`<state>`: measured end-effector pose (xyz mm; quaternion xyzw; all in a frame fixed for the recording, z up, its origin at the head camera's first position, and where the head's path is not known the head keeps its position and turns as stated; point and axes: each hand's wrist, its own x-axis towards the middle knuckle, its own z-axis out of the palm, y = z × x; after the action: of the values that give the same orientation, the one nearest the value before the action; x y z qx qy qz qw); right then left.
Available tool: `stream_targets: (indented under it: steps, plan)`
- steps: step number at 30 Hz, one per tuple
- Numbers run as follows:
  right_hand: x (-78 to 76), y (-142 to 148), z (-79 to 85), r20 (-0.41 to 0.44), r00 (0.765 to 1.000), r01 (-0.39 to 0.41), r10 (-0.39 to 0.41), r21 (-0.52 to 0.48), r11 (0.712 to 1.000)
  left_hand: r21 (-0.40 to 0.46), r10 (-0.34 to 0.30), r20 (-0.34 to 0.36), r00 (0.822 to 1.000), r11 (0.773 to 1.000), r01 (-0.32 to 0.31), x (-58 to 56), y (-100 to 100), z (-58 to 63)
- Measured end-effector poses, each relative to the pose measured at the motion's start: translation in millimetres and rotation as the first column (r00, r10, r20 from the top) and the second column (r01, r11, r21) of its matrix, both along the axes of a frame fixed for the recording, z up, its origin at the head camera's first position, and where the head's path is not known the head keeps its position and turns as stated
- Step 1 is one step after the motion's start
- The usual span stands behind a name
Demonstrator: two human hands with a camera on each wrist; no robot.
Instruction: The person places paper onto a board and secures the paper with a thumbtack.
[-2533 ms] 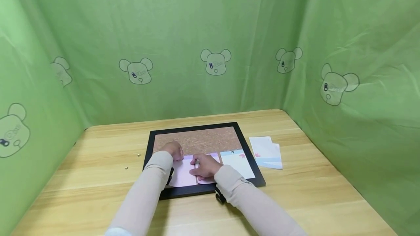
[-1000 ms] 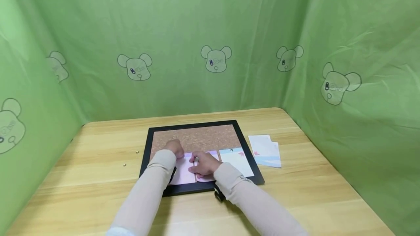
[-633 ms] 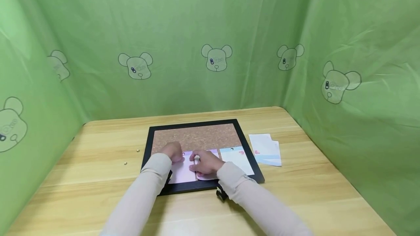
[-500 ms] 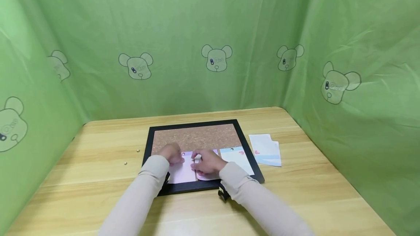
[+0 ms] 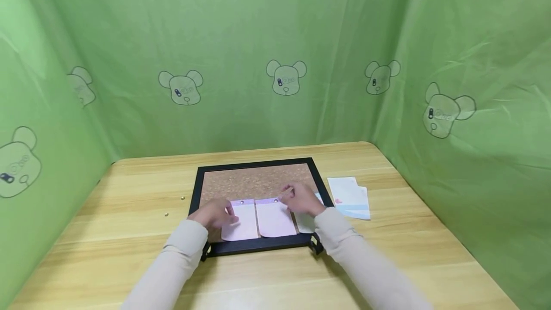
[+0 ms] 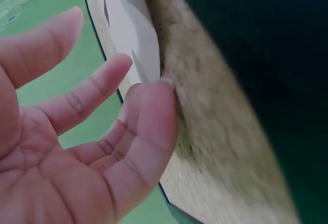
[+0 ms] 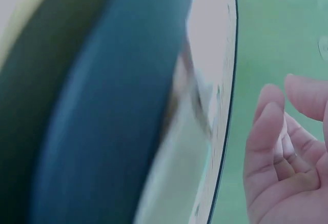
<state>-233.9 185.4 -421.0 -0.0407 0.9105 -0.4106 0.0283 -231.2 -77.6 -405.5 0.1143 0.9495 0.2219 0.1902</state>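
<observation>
Left pink sheet and middle pink sheet lie side by side on the corkboard, each with a tack at its far edge. Your left hand is loosely spread by the left one; your right hand hangs half-curled, thumb parted, near the middle sheet's tack, both empty.

Head view: from above, facing forward and down across the corkboard to the green curtain. Wrist views: low, close and tilted, looking past the left hand and right hand respectively; all share corkboard and curtain.
</observation>
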Motion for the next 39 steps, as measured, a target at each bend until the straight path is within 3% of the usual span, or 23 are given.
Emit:
stream_targets:
  steps: [13, 16, 22, 26, 33, 39]
  plan:
    - [-9.8, 80.5, 0.8, -0.023, 0.975, 0.220, -0.220, -0.005, 0.976, 0.024, -0.091, -0.092, 0.992, 0.995, 0.094, 24.7, -19.2, 2.8]
    - [-8.8, 97.1, -0.2, -0.055, 0.964, 0.262, -0.260, 0.053, 0.963, 0.024, -0.095, -0.111, 0.989, 0.995, 0.099, 30.7, -23.1, 2.8]
    - [-2.6, 130.2, -4.8, -0.092, 0.931, 0.364, -0.352, 0.196, 0.911, 0.049, -0.061, -0.121, 0.991, 0.997, 0.067, 47.1, -31.0, 2.4]
    - [1.8, 149.8, -2.7, -0.046, 0.931, 0.361, -0.363, 0.274, 0.892, 0.078, -0.037, -0.130, 0.991, 0.996, 0.048, 57.8, -35.1, 2.2]
    - [7.9, 173.6, -0.3, 0.117, 0.922, 0.304, -0.368, 0.367, 0.879, 0.112, -0.023, -0.143, 0.989, 0.993, 0.039, 71.1, -39.8, 1.7]
    - [9.9, 177.4, -1.3, 0.133, 0.960, 0.160, -0.246, 0.459, 0.874, 0.110, 0.004, -0.135, 0.991, 0.994, 0.011, 80.1, -41.1, 1.5]
